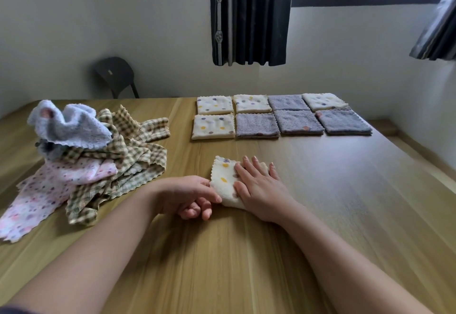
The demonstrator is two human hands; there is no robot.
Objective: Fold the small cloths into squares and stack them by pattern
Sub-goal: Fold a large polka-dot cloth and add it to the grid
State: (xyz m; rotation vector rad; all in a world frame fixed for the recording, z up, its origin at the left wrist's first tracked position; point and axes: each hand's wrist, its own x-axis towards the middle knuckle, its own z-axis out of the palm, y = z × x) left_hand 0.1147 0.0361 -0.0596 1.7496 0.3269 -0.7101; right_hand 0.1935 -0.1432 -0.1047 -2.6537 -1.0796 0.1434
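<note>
Right grip (259, 185) presses spread flat on the cream dotted cloth (224, 178); left grip (190, 197) curls at its left edge on the desk (345, 190), whether pinching, cannot tell

Cream dotted cloth (223, 180): right half covered by right hand (261, 190)
Pink dotted cloth (37, 197): partly buried under checked cloths (128, 155)
Chair (116, 74): legs hidden behind desk (320, 215)
Right curtain (436, 29): cut by frame edge
</note>
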